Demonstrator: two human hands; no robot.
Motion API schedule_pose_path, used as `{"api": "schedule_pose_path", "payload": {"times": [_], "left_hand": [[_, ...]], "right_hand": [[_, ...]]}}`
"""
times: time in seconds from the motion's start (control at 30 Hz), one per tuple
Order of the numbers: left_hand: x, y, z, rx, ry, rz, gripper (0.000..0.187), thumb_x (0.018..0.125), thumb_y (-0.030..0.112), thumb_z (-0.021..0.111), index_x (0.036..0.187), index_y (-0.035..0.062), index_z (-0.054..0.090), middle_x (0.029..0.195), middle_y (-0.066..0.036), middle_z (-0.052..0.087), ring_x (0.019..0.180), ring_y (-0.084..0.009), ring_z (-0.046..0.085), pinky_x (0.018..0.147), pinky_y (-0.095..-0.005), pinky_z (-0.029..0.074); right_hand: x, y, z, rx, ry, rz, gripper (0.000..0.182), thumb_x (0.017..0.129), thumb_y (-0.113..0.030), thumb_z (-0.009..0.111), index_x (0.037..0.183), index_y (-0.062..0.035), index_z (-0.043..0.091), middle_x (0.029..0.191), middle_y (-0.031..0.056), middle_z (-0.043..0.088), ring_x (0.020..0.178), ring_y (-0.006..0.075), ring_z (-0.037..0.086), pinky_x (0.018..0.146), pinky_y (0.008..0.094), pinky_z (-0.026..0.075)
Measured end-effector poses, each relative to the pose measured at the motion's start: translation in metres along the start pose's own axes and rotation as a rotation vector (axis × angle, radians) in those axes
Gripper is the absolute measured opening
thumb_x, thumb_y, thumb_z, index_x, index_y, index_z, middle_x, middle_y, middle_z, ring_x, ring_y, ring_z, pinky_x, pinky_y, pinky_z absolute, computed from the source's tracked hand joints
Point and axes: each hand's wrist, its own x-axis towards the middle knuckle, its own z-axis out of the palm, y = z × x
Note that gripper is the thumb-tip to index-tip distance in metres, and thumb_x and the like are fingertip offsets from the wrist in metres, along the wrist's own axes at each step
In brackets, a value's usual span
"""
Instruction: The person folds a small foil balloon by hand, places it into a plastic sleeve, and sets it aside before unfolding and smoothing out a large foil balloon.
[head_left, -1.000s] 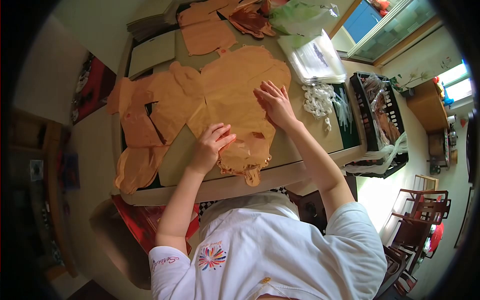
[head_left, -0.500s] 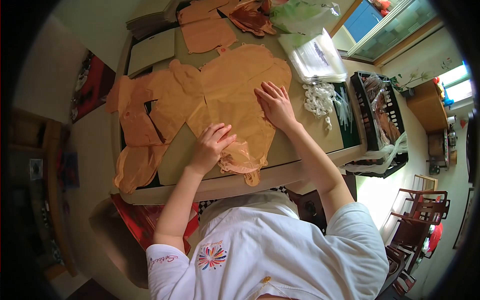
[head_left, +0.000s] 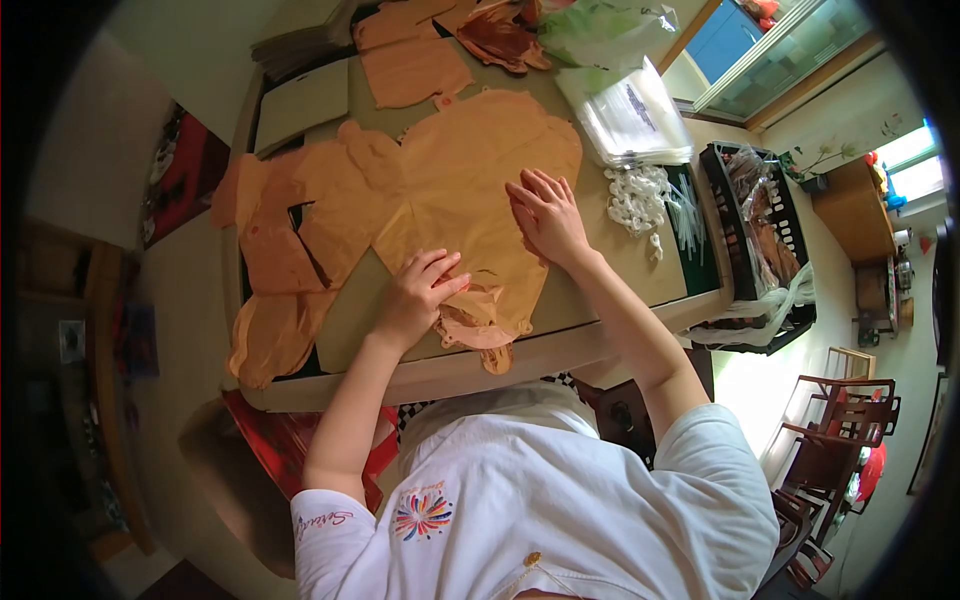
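A large orange-brown foil balloon (head_left: 460, 175) lies flat over the table, its near end creased and folded. My left hand (head_left: 412, 298) rests at the left of that near end, fingers bent and thumb close to the crumpled flap, closed on the foil. Farther right, my right hand (head_left: 548, 218) lies on the balloon with fingers stretched out, by a rumpled strip along its right side. A short tab of foil (head_left: 497, 360) hangs over the front table edge. More orange foil pieces (head_left: 275, 230) spread out on the left.
Clear plastic bags (head_left: 640, 120) are stacked at the back right, above white ribbon (head_left: 637, 197) and clear thin sticks (head_left: 688, 215). A black crate (head_left: 755, 290) stands beyond the table's right edge. Cardboard sheets (head_left: 305, 102) and other foil pieces (head_left: 415, 70) sit at the back.
My right hand has shifted slightly toward me and left over the foil. The near flap's creases have changed shape, and the hanging tab has moved a little left. My left hand has barely moved.
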Motion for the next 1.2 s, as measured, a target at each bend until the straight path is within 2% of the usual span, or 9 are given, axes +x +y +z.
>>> {"api": "schedule_pose_path", "payload": {"times": [0.07, 0.17, 0.27, 0.37, 0.4, 0.53, 0.83, 1.2], "left_hand": [[0.000, 0.001, -0.004, 0.040, -0.032, 0.022, 0.041, 0.072, -0.006, 0.066, 0.108, 0.0122, 0.069, 0.121, -0.010, 0.060, 0.115, -0.0295, 0.054, 0.096, -0.0382, 0.048], [-0.004, 0.005, -0.011, -0.013, -0.099, -0.077, 0.037, 0.075, -0.003, 0.064, 0.110, 0.0099, 0.068, 0.124, -0.012, 0.058, 0.120, -0.0307, 0.051, 0.100, -0.0404, 0.044], [0.011, 0.011, -0.021, -0.024, -0.027, -0.207, 0.035, 0.081, 0.005, 0.063, 0.116, 0.0094, 0.065, 0.130, -0.013, 0.054, 0.126, -0.0312, 0.046, 0.103, -0.0424, 0.040], [0.039, 0.019, -0.013, 0.152, -0.003, -0.140, 0.037, 0.087, 0.016, 0.061, 0.124, 0.0102, 0.059, 0.137, -0.013, 0.048, 0.130, -0.0312, 0.041, 0.107, -0.0448, 0.035], [0.039, 0.012, 0.000, 0.151, -0.037, -0.132, 0.045, 0.088, 0.026, 0.062, 0.131, 0.0136, 0.054, 0.142, -0.012, 0.042, 0.134, -0.0308, 0.036, 0.109, -0.0509, 0.028], [0.042, 0.012, 0.040, 0.175, -0.094, -0.163, 0.053, 0.085, 0.038, 0.064, 0.133, 0.0170, 0.053, 0.146, -0.010, 0.038, 0.138, -0.0290, 0.030, 0.109, -0.0598, 0.022], [0.043, 0.014, 0.046, 0.209, -0.073, -0.151, 0.052, 0.085, 0.038, 0.064, 0.132, 0.0169, 0.054, 0.146, -0.011, 0.037, 0.138, -0.0291, 0.029, 0.109, -0.0589, 0.024], [0.041, 0.010, 0.041, 0.192, 0.010, -0.186, 0.049, 0.085, 0.035, 0.066, 0.129, 0.0138, 0.056, 0.142, -0.013, 0.042, 0.135, -0.0287, 0.034, 0.107, -0.0575, 0.026]], "right_hand": [[0.001, -0.001, 0.000, -0.003, -0.001, -0.003, 0.031, 0.090, -0.025, 0.057, 0.119, -0.0157, 0.062, 0.129, 0.0117, 0.055, 0.126, 0.0298, 0.045, 0.107, 0.0520, 0.031], [0.001, -0.001, -0.001, -0.002, 0.003, -0.003, 0.031, 0.090, -0.024, 0.057, 0.119, -0.0153, 0.062, 0.128, 0.0120, 0.055, 0.126, 0.0300, 0.045, 0.106, 0.0521, 0.032], [0.001, -0.003, -0.003, 0.007, 0.007, -0.006, 0.031, 0.090, -0.024, 0.057, 0.119, -0.0151, 0.062, 0.127, 0.0120, 0.055, 0.125, 0.0301, 0.046, 0.106, 0.0521, 0.032], [0.000, -0.004, 0.000, 0.005, 0.013, -0.005, 0.030, 0.090, -0.023, 0.057, 0.118, -0.0150, 0.062, 0.127, 0.0118, 0.055, 0.125, 0.0300, 0.046, 0.106, 0.0518, 0.032], [-0.001, -0.004, 0.002, 0.006, 0.009, -0.002, 0.030, 0.090, -0.023, 0.057, 0.118, -0.0149, 0.062, 0.127, 0.0118, 0.055, 0.125, 0.0300, 0.046, 0.106, 0.0517, 0.032], [0.001, -0.004, -0.002, 0.006, 0.008, 0.004, 0.030, 0.090, -0.023, 0.057, 0.118, -0.0150, 0.062, 0.128, 0.0116, 0.055, 0.126, 0.0299, 0.046, 0.106, 0.0513, 0.032], [0.001, -0.002, -0.002, 0.012, -0.005, 0.021, 0.031, 0.090, -0.019, 0.057, 0.120, -0.0145, 0.061, 0.129, 0.0120, 0.054, 0.127, 0.0299, 0.045, 0.107, 0.0507, 0.031], [0.002, -0.003, -0.001, 0.015, 0.031, 0.033, 0.029, 0.090, -0.018, 0.058, 0.118, -0.0134, 0.062, 0.127, 0.0133, 0.056, 0.125, 0.0314, 0.048, 0.106, 0.0524, 0.033]]}}
